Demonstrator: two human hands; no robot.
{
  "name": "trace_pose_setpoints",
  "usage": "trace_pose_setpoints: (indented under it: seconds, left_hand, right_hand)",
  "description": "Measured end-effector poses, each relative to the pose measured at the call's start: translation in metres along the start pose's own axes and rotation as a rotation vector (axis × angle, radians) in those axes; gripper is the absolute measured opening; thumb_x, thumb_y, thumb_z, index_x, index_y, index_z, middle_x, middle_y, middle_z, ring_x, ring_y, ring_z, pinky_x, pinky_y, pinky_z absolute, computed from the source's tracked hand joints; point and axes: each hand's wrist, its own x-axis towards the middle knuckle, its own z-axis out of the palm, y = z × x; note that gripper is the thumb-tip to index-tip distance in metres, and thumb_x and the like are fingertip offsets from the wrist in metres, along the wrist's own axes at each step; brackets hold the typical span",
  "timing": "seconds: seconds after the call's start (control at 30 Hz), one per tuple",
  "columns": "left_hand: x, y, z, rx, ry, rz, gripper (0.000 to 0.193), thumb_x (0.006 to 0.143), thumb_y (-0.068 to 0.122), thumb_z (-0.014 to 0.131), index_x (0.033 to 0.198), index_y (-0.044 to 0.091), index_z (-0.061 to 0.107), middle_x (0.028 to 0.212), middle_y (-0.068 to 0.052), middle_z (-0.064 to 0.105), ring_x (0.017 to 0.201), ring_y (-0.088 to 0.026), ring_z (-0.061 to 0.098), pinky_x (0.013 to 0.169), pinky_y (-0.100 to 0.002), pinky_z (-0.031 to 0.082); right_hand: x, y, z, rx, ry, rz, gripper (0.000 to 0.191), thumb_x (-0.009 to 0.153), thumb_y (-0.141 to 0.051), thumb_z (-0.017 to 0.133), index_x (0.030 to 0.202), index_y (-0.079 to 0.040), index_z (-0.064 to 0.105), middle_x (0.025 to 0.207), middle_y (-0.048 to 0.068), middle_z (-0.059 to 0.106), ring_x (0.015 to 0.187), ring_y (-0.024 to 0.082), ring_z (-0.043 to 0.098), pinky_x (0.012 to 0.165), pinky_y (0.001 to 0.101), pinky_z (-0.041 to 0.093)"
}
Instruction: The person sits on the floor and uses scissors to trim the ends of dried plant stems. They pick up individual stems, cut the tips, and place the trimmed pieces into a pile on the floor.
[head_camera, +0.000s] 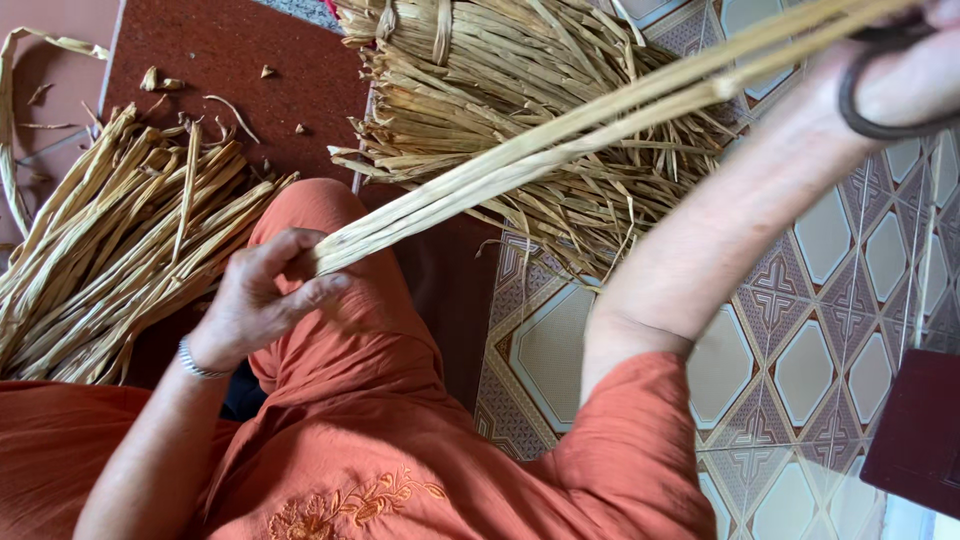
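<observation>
My left hand (262, 295) pinches the lower end of a long bunch of dried straw strips (560, 135), thumb and fingers closed on it above my knee in orange cloth. The bunch runs up and right to my right hand (915, 70) at the top right edge. That hand holds the bunch's far end, with dark scissor handles (880, 95) looped on its fingers. My right forearm (720, 220) crosses the view.
A tied bundle of straw strips (520, 100) lies ahead on the floor. A looser pile of straw (120, 240) lies at the left on a dark red mat (250, 50). Patterned floor tiles (830, 330) are at the right, with a dark red object (920, 430) at the lower right.
</observation>
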Motion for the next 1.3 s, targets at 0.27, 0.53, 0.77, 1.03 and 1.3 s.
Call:
trace_pose_setpoints:
  seconds: [0.27,0.53,0.77,1.03,1.3]
  left_hand:
    - [0.048,0.018,-0.035,0.577,0.002,0.244,0.031,0.098,0.023,0.076,0.122,0.005,0.07,0.087,-0.01,0.067,0.072,-0.022,0.065,0.061,-0.036,0.053]
    - [0.163,-0.041,0.035,0.886,-0.021,0.288,0.04,0.106,0.026,0.055,0.144,0.013,0.056,0.102,-0.016,0.057,0.093,-0.031,0.059,0.071,-0.044,0.05]
    - [0.269,-0.092,0.102,0.988,-0.222,0.02,0.059,0.097,0.003,0.056,0.149,0.029,0.053,0.135,-0.016,0.051,0.131,-0.033,0.045,0.102,-0.05,0.041]
    - [0.242,-0.119,0.094,0.929,0.175,0.236,0.078,0.08,0.035,0.076,0.151,0.021,0.049,0.144,-0.025,0.045,0.132,-0.041,0.038,0.107,-0.067,0.022]
    - [0.065,-0.181,-0.072,0.636,0.678,-0.138,0.033,0.102,0.013,0.075,0.134,0.014,0.067,0.128,-0.01,0.067,0.124,-0.032,0.059,0.106,-0.046,0.049]
  right_hand:
    - [-0.015,-0.047,-0.122,-0.28,0.202,0.079,0.026,0.101,-0.023,0.06,0.093,-0.001,0.072,0.059,0.0,0.05,0.042,0.008,0.035,0.035,0.0295,0.026]
    - [-0.074,-0.052,-0.202,-0.445,0.399,0.537,0.03,0.111,-0.037,0.054,0.112,-0.008,0.062,0.095,0.008,0.081,0.058,0.01,0.057,0.043,0.0221,0.035]
    - [-0.132,-0.068,-0.142,-0.985,0.188,0.566,0.026,0.11,-0.038,0.058,0.116,-0.014,0.053,0.074,0.009,0.066,0.045,0.008,0.049,0.038,0.0227,0.034]
    - [-0.287,-0.017,-0.015,-0.632,-0.317,0.931,0.035,0.106,-0.03,0.061,0.128,-0.002,0.063,0.073,0.004,0.064,0.049,0.005,0.046,0.043,0.0194,0.032]
    - [-0.432,0.051,0.109,0.043,-0.401,1.408,0.039,0.11,-0.039,0.053,0.126,-0.005,0.061,0.071,0.004,0.056,0.05,0.009,0.039,0.047,0.0217,0.03]
